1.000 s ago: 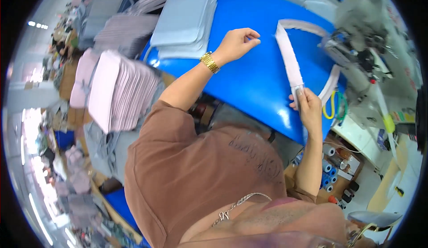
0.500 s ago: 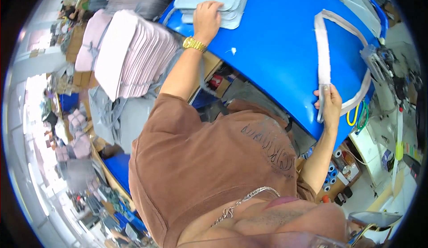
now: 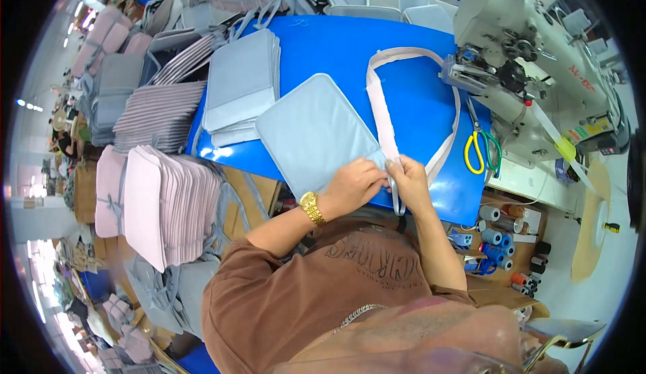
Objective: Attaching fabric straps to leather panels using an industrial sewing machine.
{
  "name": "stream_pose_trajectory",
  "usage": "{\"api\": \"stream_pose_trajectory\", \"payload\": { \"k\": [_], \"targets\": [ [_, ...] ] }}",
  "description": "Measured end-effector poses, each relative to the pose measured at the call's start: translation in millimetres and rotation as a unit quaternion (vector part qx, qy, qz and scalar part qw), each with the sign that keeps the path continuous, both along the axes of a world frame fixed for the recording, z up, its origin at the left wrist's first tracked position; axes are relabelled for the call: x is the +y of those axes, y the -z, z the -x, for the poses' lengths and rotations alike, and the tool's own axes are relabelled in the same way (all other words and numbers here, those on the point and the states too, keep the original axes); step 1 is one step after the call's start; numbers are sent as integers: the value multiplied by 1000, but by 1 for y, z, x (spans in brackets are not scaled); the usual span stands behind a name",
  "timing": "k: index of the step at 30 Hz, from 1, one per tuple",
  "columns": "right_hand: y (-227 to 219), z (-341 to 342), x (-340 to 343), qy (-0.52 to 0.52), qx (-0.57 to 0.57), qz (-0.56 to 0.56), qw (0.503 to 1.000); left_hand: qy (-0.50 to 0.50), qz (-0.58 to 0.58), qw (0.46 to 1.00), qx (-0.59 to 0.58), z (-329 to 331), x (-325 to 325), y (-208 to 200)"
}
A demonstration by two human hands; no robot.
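A light grey padded fabric panel (image 3: 313,135) with rounded corners lies tilted over the near edge of the blue table. My left hand (image 3: 354,187), with a gold watch on the wrist, is closed on the panel's lower right corner. Right beside it, my right hand (image 3: 412,180) pinches a pale pink fabric strip (image 3: 382,105) against that corner; its short end hangs below the fingers. From there the strip loops over the table toward the sewing machine (image 3: 531,44). A stack of similar grey panels (image 3: 241,81) lies left of the held one.
Scissors (image 3: 476,151) with yellow and green handles lie by the machine. Tied pink panels (image 3: 178,209) stand at the left, near striped-looking piles (image 3: 158,115). Grey pieces (image 3: 377,1) lie along the far table edge. Thread spools (image 3: 496,239) sit on a lower shelf at right.
My left hand has come from the stack to my right hand, bringing one grey panel. The strip's end now meets the panel's corner. The view has shifted, showing more of the machine.
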State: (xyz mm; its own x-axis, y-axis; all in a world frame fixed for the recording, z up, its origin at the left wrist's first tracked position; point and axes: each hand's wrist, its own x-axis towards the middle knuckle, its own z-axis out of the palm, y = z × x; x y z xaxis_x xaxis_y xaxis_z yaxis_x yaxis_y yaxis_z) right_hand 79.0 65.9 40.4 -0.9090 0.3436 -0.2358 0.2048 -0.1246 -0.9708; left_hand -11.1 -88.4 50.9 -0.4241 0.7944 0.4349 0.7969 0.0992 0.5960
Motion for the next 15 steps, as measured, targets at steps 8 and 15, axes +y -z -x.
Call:
{"api": "stream_pose_trajectory", "payload": {
  "k": [8, 15],
  "targets": [
    [0, -26, 7, 3, -26, -59, 998, 91, 115, 979, 144, 86, 35, -7],
    [-27, -36, 1, 8, -55, -50, 997, 268, 375, 884, -81, 103, 60, -53]
  ]
}}
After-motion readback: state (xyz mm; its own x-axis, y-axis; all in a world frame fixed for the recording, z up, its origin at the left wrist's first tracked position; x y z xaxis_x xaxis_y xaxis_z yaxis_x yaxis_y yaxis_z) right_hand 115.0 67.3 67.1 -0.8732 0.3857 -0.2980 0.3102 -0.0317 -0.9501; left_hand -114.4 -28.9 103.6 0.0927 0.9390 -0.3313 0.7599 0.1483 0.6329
